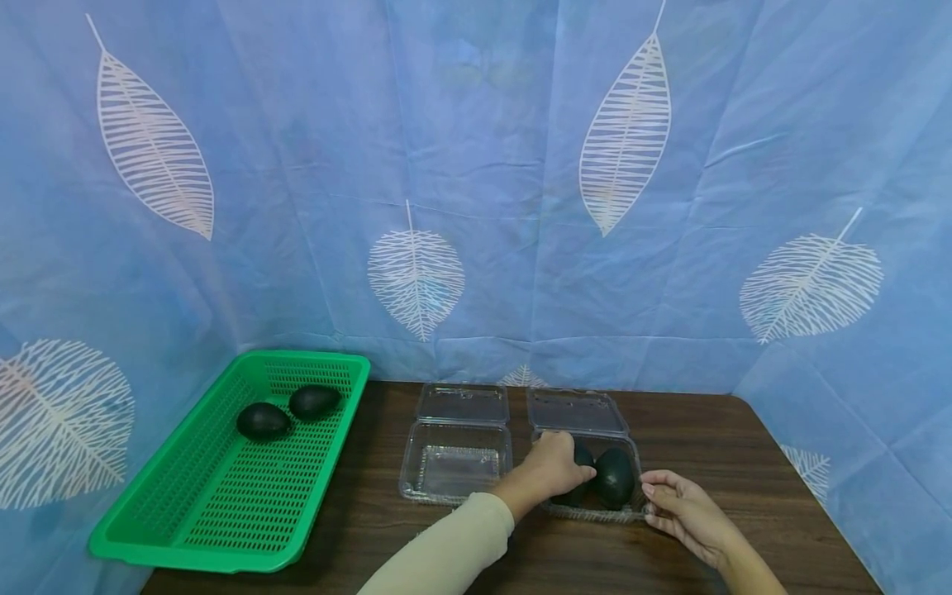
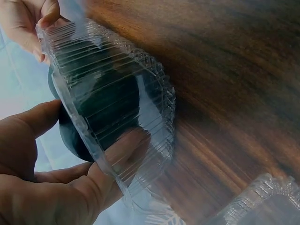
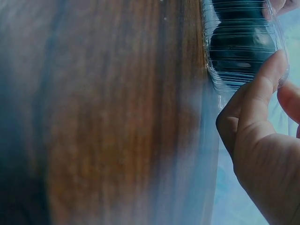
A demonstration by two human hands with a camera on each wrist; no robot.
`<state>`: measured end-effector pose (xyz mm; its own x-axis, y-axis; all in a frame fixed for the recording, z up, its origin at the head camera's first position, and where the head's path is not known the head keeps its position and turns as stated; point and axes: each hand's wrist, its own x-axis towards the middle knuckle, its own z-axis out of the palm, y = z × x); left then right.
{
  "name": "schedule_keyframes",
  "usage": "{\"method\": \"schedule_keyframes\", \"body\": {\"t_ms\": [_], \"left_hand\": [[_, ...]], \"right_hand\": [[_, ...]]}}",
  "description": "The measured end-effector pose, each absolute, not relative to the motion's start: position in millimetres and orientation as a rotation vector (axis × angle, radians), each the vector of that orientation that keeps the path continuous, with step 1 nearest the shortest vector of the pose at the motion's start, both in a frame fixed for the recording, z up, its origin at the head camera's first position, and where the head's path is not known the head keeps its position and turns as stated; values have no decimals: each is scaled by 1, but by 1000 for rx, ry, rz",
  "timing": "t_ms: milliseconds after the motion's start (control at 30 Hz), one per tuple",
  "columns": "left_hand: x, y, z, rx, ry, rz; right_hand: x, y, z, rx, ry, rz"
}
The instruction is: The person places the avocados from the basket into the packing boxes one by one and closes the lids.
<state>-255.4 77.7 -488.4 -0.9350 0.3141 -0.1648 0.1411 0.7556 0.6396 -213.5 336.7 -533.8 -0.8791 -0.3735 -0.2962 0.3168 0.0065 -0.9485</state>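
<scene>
An open clear plastic clamshell box (image 1: 595, 515) stands on the table with two dark green avocados inside. My left hand (image 1: 552, 463) reaches in from above and holds the left avocado (image 1: 583, 456), thumb on one side and fingers down inside the wall. Beside it lies the right avocado (image 1: 615, 479). At the box's right front corner my right hand (image 1: 692, 514) pinches the rim between thumb and fingers. The left wrist view shows the left avocado (image 2: 75, 140) partly behind the ribbed wall.
A second open clamshell box (image 1: 457, 463) sits just left of the first, with nothing in it. Further left, a green plastic basket (image 1: 297, 529) holds two dark avocados (image 1: 264, 421). A blue leaf-patterned cloth (image 1: 491, 165) hangs behind the brown wooden table (image 1: 692, 421).
</scene>
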Motion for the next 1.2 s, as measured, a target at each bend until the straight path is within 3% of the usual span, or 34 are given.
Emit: {"method": "schedule_keyframes", "body": {"t_ms": [1200], "left_hand": [[-246,83,-484,557,2917,494]], "right_hand": [[-212,335,-534,-93,1780,-1929]]}}
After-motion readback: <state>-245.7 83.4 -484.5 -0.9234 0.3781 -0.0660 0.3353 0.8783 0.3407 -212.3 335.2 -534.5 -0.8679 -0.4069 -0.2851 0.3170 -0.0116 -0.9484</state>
